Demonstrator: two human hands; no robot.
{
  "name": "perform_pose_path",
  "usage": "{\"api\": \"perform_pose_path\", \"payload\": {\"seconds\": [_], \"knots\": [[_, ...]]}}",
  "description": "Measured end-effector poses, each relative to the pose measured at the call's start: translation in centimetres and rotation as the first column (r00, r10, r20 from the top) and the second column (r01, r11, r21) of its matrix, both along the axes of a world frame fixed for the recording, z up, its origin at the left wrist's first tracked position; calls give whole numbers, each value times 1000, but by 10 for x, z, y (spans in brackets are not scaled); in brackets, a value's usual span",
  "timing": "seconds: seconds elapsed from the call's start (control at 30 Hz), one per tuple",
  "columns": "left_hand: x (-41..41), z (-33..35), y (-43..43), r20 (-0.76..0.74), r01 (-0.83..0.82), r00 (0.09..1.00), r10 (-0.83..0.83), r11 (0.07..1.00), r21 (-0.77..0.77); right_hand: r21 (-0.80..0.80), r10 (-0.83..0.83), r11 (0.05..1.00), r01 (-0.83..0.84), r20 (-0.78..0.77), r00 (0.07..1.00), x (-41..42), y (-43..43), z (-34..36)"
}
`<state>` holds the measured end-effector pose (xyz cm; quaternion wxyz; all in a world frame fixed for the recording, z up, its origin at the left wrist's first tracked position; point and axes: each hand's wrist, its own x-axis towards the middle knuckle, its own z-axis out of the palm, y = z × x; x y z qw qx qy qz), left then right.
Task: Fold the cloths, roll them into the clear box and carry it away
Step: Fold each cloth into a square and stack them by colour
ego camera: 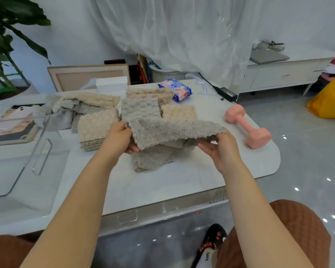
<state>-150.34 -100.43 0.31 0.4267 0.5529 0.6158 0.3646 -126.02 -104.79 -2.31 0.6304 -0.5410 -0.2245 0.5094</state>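
A grey fluffy cloth (pixel 168 132) hangs stretched between my hands above the white table (pixel 182 176), its lower part drooping onto the tabletop. My left hand (pixel 118 139) pinches its left corner and my right hand (pixel 219 146) pinches its right corner. Behind it lie a folded beige stack (pixel 98 128), a folded grey cloth (pixel 140 108), a folded beige cloth (pixel 179 112), another beige one (pixel 149 92) and a loose heap of cloths (pixel 81 105). The clear box (pixel 17 151) stands at the left of the table.
A pink dumbbell (pixel 248 125) lies at the table's right edge. A tissue pack (pixel 175 89), a power adapter (pixel 225 93) and a white box (pixel 110 84) sit at the back. A plant (pixel 6 45) stands far left, a yellow bag (pixel 329 99) on the floor right.
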Motion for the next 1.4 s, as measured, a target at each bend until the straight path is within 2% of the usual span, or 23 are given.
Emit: {"api": "perform_pose_path", "payload": {"seconds": [0.1,0.17,0.2,0.27,0.33,0.4,0.47,0.5,0.57,0.63,0.7,0.83,0.93,1.0,1.03,1.1,1.17,1.27,1.3,1.4], "knots": [[-16,15,-10,33,-1,999,-2,996,84,244,5,970,6,-42,999,-4,-4,15],[-22,21,-20,85,45,995,-55,993,112,374,-22,927,18,6,1000,-10,-8,22],[-24,21,-24,99,76,991,-87,992,104,385,-62,922,33,64,996,-13,-9,22],[-25,13,-28,104,104,989,-107,994,42,315,-167,947,67,302,939,-18,-10,16],[-30,-4,-22,87,57,995,-53,998,-36,238,-190,969,68,538,822,-17,-10,-1],[-37,-18,-17,33,-3,999,8,990,-141,186,-191,978,91,643,742,-12,-11,-12],[-45,-25,-16,10,-33,999,36,972,-233,125,-140,989,75,672,727,-8,-10,-16],[-48,-27,-16,11,-30,999,35,959,-283,89,-85,995,35,651,754,-8,-8,-15],[-50,-27,-18,84,-4,996,35,938,-347,18,78,995,-100,502,861,-10,-5,-13],[-53,-31,-15,211,2,975,67,951,-309,53,204,971,-233,332,921,-15,-3,-13],[-57,-36,-11,278,-53,954,115,974,-219,119,269,945,-305,249,930,-22,-5,-16],[-67,-50,-9,353,-196,903,244,966,-166,92,279,955,-281,34,960,-28,-6,-33],[-66,-59,-13,489,-315,780,392,920,-235,-4,152,988,-154,-97,984,-28,-6,-53],[-65,-68,-14,549,-354,688,475,880,-317,-105,57,992,-66,-85,995,-28,-4,-65],[-64,-74,-15,537,-359,670,513,857,-371,-164,23,986,-34,-65,998,-27,-4,-68],[-62,-81,-17,492,-315,658,570,802,-508,-285,-24,959,5,-64,998,-27,-3,-71],[-60,-86,-21,502,-204,665,553,781,-590,-379,-12,925,-28,-103,995,-26,-5,-70],[-60,-91,-21,510,-113,718,474,802,-587,-431,164,878,-206,-134,977,-27,-5,-67],[-60,-91,-20,513,-116,720,468,809,-576,-440,189,871,-217,-108,976,-28,-4,-66],[-60,-88,-19,503,-251,719,479,854,-455,-417,111,905,-85,39,993,-30,-1,-64]]}}
